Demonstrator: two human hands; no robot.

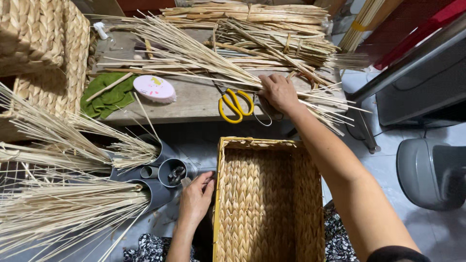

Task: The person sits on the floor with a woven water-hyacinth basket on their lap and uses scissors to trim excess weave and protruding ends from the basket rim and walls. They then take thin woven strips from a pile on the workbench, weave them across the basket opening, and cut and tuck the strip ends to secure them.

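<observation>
A rectangular woven basket [268,194] lies in front of me with its opening up. My left hand [195,198] rests against its left outer wall, fingers curled on the rim edge. My right hand [278,91] reaches out to the low wooden table [194,99] and presses down on a spread of thin pale reed strands [204,53], fingers closed over several of them. Yellow-handled scissors [235,105] lie on the table just left of that hand.
Grey pipes [165,172] at the left hold sheaves of reeds [63,199]. A green cloth [108,97] and pink oval box [154,88] sit on the table. Finished woven baskets [43,43] stand upper left; a grey appliance [429,172] stands right.
</observation>
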